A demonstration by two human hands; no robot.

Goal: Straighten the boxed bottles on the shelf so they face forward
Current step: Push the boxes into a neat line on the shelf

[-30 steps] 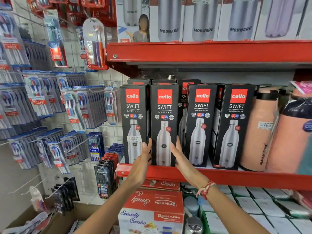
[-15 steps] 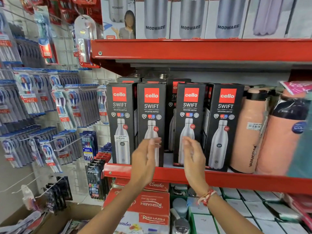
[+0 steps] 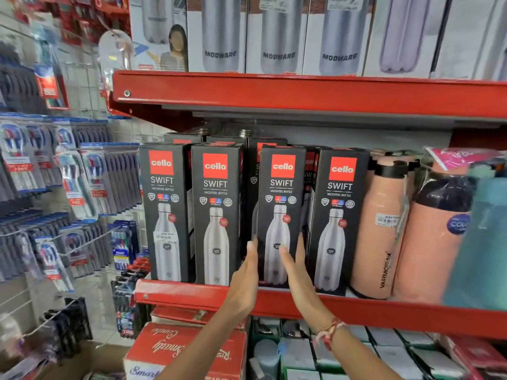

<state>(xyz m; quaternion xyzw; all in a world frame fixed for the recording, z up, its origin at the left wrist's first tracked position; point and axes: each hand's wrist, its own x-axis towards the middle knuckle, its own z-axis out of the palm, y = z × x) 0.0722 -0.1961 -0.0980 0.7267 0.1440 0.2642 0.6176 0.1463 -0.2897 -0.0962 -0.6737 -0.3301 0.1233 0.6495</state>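
Observation:
Several black Cello Swift bottle boxes stand in a front row on the red shelf (image 3: 186,294), with more behind them. The first box (image 3: 164,209) and second box (image 3: 216,215) stand close together and face forward. A gap separates them from the third box (image 3: 281,209), which is turned slightly. The fourth box (image 3: 338,215) stands just right of it. My left hand (image 3: 245,281) lies flat against the third box's left edge. My right hand (image 3: 297,275) holds its right edge, thumb on the front face, fingers between the third and fourth boxes.
Peach flasks (image 3: 381,229) and a teal bottle (image 3: 482,242) crowd the shelf to the right. An upper red shelf (image 3: 301,91) carries Modware boxes (image 3: 277,37). Toothbrush packs (image 3: 76,187) hang on hooks at left. A red combo box (image 3: 189,349) sits below.
Both hands left the second box, moved right, and now clasp the third box. The view shifted slightly.

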